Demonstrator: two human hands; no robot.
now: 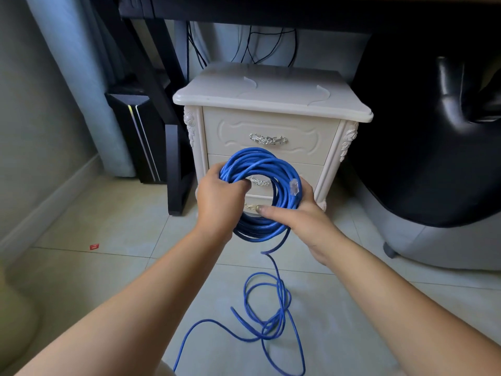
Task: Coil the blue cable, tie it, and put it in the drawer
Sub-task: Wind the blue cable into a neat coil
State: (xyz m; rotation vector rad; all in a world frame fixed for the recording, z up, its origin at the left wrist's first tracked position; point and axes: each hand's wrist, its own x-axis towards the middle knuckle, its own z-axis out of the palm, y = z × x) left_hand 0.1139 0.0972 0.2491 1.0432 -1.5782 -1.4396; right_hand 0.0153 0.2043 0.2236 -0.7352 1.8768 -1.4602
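- The blue cable (260, 161) is mostly gathered into one upright coil of many turns, held in the air in front of the nightstand (271, 99). One loose tail drops from the coil's 5 o'clock and lies in slack loops on the tiled floor (81, 226).
- One clear plug (294, 187) shows at the coil's 3 o'clock. The other end cannot be picked out.
- The left hand (219, 196) grips the coil at 9 o'clock, its fingers curled through the middle, probably to keep the turns stacked together.
- The right hand (303, 215) holds the coil at 4 o'clock, with its thumb laid across the front strands and its fingers behind. It looks placed to feed the tail onto the bundle.
- Coiling seems nearly done. No tie is visible on the bundle or nearby.
- The nightstand shows two drawer fronts plainly, the top drawer (268, 123) and one seen through the coil. A third handle low down suggests a third drawer. All of them are closed, so one must be opened before the cable goes in.
- One red scrap (94, 246) lies on the floor at 8 o'clock of the coil, well apart from it.
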